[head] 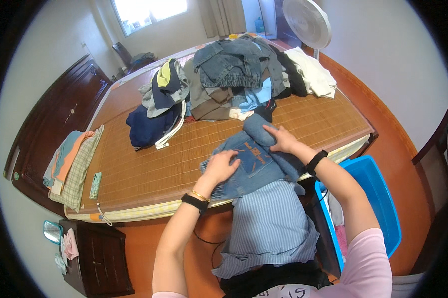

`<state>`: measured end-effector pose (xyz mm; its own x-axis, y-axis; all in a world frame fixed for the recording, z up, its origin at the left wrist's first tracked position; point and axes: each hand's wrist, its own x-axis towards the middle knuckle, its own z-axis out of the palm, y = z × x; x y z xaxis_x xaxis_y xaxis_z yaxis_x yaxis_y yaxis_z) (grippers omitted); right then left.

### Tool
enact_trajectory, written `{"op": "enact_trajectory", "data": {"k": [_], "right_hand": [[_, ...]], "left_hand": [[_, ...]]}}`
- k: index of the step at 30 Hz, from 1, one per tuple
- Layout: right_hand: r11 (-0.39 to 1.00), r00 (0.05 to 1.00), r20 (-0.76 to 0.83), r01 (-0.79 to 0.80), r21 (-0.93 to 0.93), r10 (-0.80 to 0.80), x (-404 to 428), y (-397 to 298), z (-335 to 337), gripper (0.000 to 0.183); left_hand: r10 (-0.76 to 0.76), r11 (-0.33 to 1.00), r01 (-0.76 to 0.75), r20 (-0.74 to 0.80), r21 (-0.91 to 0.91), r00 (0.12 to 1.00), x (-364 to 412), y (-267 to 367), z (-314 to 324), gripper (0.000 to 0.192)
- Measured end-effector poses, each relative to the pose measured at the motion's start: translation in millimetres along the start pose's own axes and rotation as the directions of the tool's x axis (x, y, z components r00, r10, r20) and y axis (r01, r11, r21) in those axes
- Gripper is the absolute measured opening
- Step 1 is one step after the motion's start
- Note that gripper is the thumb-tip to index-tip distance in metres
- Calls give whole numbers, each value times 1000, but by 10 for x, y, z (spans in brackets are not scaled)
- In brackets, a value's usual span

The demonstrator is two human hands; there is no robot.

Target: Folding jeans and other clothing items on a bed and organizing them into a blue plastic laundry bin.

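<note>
A blue denim garment (227,182) with orange stitched lettering and a frayed edge lies at the bed's near edge. My left hand (220,165) rests on its left part, fingers slightly bent and apart, with nothing visibly pinched. On the right, my right hand (282,139) holds a thick folded roll of denim (258,128), thumb and forefinger spread across it. Blue-and-white striped cloth (270,219) hangs from under the denim over my lap; whether it belongs to the same garment I cannot tell.
Behind is a heap of clothes with a denim jacket (231,61) on top. Navy clothing (153,124) lies left of it, white clothing (313,70) right. A phone (95,185) lies near a checked pillow (73,175). A blue plastic tub (386,208) stands at my right, a fan (307,24) beyond the bed.
</note>
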<state>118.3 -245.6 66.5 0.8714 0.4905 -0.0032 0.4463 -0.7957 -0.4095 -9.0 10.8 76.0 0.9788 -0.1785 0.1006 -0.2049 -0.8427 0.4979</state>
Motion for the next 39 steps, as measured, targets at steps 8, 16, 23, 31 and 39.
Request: {"op": "enact_trajectory", "data": {"k": [8,16,23,31,39], "right_hand": [[848,953,-277,-47,-529,-120,-77,-77,-72,60],[909,873,-321,262,-325,-367,-313,-369,190,48],[936,934,-175,332,113,-311,-214,-148,283,53],[897,913,-174,399,189,-369,-167,-92,279,55],[960,965,91,-255,119,245,-139,191,-33,100]], "left_hand": [[149,989,-148,-66,15,987,-5,-344,439,37],[179,980,-189,-148,-56,973,-112,-304,487,39],[176,979,-194,-230,-55,957,-192,-267,527,39],[166,978,-194,-277,-78,947,-221,-256,552,37],[159,981,-184,-292,-60,943,-200,-298,588,42]]}}
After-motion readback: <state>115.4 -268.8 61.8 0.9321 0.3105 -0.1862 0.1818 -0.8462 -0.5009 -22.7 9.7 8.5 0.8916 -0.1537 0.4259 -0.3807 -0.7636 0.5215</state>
